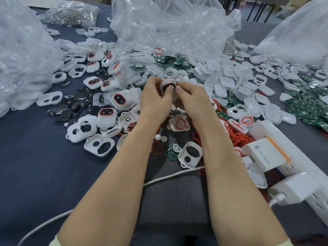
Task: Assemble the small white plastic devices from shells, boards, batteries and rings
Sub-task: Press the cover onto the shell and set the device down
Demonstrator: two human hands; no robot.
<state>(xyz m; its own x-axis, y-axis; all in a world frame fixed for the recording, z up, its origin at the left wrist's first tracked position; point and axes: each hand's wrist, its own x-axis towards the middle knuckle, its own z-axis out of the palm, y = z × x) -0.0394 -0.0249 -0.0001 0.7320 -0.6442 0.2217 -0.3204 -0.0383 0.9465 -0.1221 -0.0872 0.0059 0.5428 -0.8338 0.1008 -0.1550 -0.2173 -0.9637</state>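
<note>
**Two hands hold one little white case**

The person holds a little white case (167, 86) up over the middle of the table (35, 166). The left hand (156, 96) and the right hand (190, 98) both curl round it, one on each side. Both thumbs press on its dark front, which has a red line round it. The hands touch each other, and the case sits tight between the fingers.

Under the hands the table is covered in parts. White shells (98, 145) with two holes lie near the left arm. Black round batteries (71, 107) lie in a patch farther left. Some closed cases (106, 116) with red edges sit beside them. Red rings (236, 137) are piled by the right arm. Green boards (301, 103) are heaped on the far right, and one lies between the arms.

Big clear plastic bags (168, 29) stand at the back and on both sides. A white power strip (292, 166) lies at the right with a white charger (264, 155) plugged in. A white cable (168, 176) runs across the table under both arms.
</note>
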